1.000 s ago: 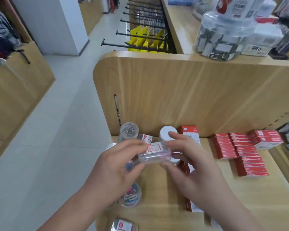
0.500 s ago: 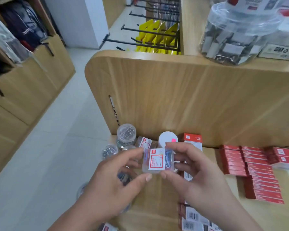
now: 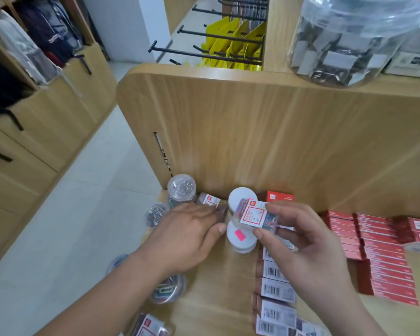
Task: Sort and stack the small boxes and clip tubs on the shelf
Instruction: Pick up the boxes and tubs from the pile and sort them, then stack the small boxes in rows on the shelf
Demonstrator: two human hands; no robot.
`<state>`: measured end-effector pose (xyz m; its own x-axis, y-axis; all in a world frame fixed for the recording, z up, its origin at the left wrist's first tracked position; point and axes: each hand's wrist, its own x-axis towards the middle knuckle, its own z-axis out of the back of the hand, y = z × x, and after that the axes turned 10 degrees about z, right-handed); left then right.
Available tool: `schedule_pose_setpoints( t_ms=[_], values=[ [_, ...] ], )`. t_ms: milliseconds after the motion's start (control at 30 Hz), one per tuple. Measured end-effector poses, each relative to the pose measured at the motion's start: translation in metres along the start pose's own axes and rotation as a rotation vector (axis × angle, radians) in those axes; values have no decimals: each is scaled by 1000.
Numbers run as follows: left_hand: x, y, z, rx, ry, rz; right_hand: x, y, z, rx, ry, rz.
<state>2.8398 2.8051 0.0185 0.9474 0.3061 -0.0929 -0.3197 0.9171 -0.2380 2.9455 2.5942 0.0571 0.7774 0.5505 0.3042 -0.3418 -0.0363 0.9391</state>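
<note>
Clear clip box in right hand, long axis seemingly crosswise.

We see pale floor left of the fingers. A wooden panel rises beyond them, cabinets farther left.

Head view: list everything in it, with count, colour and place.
clip box: one, clear, red-white label, held mid-air
white-lidded tubs: two, white, back middle of the shelf
clear clip tubs: at least three, clear, shelf's left side
red boxes: many, red, stacked on the right
barcode boxes: one row, white labels, front middle
jar: one, clear, top right
shelf: one, light wood
left hand: palm down over the shelf's left side, holding nothing
right hand: pinches the clip box
</note>
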Motion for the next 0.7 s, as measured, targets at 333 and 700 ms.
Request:
schedule_pose_setpoints(
  t_ms=[333, 700],
  values=[
    [7, -12, 3, -7, 94, -24, -7, -4, 10, 18, -56, -1],
    [-11, -12, 29, -292, -134, 4, 2, 10, -3, -44, 0, -26]
  ],
)
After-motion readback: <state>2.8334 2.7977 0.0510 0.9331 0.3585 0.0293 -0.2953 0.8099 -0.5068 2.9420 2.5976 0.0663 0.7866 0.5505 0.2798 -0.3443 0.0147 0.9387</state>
